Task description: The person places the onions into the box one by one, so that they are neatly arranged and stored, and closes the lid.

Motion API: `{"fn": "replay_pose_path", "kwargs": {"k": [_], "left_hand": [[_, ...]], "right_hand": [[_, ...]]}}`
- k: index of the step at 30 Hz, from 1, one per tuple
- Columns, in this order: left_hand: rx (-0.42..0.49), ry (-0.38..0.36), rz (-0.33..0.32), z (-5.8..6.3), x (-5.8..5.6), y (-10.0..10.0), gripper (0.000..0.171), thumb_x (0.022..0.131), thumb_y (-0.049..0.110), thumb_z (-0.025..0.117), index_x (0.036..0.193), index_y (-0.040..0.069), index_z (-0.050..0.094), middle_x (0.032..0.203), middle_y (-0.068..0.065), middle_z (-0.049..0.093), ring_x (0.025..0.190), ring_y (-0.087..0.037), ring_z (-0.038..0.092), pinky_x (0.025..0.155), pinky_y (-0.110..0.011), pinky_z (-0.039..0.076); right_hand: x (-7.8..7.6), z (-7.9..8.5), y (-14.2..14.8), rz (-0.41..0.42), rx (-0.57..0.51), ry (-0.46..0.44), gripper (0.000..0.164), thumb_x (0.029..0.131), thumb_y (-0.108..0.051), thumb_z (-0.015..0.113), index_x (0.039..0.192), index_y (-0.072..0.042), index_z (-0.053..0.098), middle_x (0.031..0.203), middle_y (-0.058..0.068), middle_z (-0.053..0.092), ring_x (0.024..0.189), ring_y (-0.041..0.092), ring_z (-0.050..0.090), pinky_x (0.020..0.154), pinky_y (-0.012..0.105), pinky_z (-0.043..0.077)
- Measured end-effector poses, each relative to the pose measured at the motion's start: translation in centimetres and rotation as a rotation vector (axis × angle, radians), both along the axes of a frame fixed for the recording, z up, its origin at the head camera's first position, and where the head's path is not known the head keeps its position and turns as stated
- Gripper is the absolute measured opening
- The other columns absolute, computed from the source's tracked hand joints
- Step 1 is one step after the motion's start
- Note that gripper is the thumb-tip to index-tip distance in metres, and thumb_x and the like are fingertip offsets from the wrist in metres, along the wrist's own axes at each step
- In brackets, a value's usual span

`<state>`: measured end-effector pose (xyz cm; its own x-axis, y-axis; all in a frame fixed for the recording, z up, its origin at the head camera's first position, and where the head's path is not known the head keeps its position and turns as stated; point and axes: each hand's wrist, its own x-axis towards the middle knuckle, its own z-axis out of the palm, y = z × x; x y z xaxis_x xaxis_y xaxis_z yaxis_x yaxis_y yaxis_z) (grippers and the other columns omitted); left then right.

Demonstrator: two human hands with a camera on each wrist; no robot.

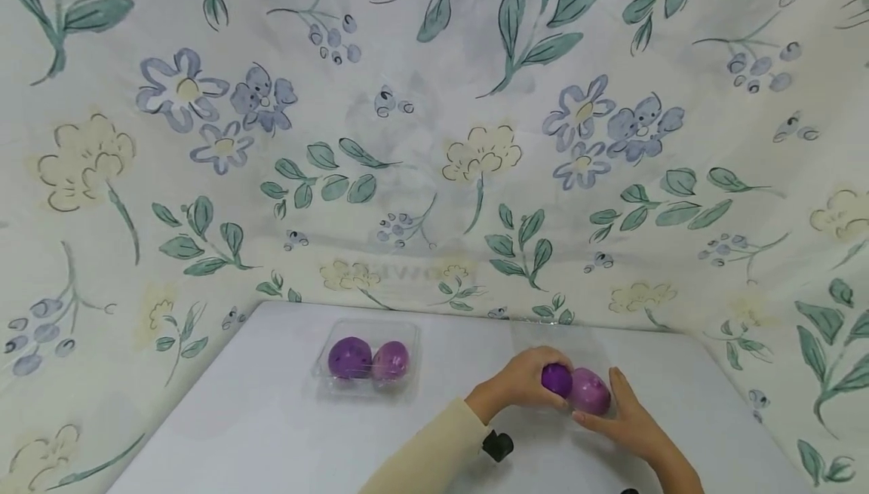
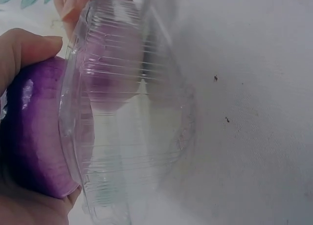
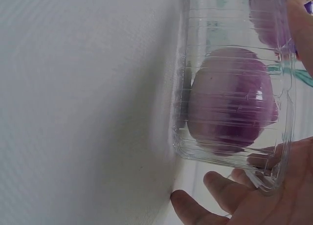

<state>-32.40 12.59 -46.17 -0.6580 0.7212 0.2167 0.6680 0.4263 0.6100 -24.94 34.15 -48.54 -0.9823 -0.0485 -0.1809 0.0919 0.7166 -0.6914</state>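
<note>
My left hand (image 1: 526, 377) grips a dark purple round onion-like piece (image 1: 557, 380), thumb and fingers curled round it. In the left wrist view this piece sits right at the rim of a clear plastic box (image 2: 146, 151). A lighter pinkish-purple piece (image 3: 232, 100) lies inside the box's other end. Around that end spreads my right hand (image 1: 627, 422), with thumb and forefinger wide apart. The right wrist view shows its fingers (image 3: 190, 208) stretched out past the box's corner, the palm against the clear edge.
A second clear box (image 1: 328, 388) stands to the left on the white table (image 1: 271, 434), holding a dark purple piece (image 1: 349, 358) and a lighter one (image 1: 391, 360). Floral cloth (image 1: 434, 177) hangs behind the table. A small black object (image 1: 498, 446) shows beside the left sleeve.
</note>
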Motion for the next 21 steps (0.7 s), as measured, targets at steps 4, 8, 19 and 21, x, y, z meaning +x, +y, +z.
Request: {"fn": "replay_pose_path", "kwargs": {"k": [4,8,19,21], "left_hand": [[-0.015,-0.014,0.004,-0.48,0.13,0.00,0.047,0.075,0.022,0.086,0.118,0.018,0.066,0.126,0.002,0.064,0.112,-0.005,0.057,0.091,-0.017,0.048],[-0.044,-0.011,-0.014,-0.78,0.13,0.19,0.049,0.077,0.023,0.085,0.121,0.019,0.065,0.128,0.002,0.063,0.114,-0.005,0.057,0.091,-0.017,0.049],[-0.059,-0.055,-0.016,-1.03,0.06,0.85,0.050,0.077,0.024,0.084,0.123,0.020,0.064,0.129,0.004,0.061,0.113,-0.003,0.056,0.089,-0.016,0.050],[-0.066,-0.037,-0.017,-1.08,0.04,0.96,0.050,0.078,0.025,0.084,0.124,0.020,0.063,0.129,0.004,0.062,0.114,-0.003,0.056,0.089,-0.016,0.050]], "right_hand": [[0.03,-0.18,-0.18,0.014,0.001,0.000,0.124,0.084,-0.050,0.073,0.151,0.012,-0.011,0.158,0.036,-0.013,0.146,0.055,-0.007,0.115,0.068,0.003],[0.10,-0.06,-0.21,0.014,0.001,0.009,0.123,0.085,-0.049,0.073,0.151,0.012,-0.011,0.159,0.035,-0.013,0.146,0.054,-0.008,0.115,0.068,0.002],[0.50,0.32,-0.04,0.010,-0.011,0.031,0.122,0.085,-0.048,0.073,0.151,0.012,-0.011,0.159,0.036,-0.013,0.146,0.055,-0.007,0.116,0.067,0.002],[0.53,0.31,0.04,0.011,-0.014,0.034,0.122,0.085,-0.048,0.072,0.151,0.012,-0.011,0.159,0.035,-0.014,0.146,0.054,-0.008,0.116,0.067,0.002]]}}
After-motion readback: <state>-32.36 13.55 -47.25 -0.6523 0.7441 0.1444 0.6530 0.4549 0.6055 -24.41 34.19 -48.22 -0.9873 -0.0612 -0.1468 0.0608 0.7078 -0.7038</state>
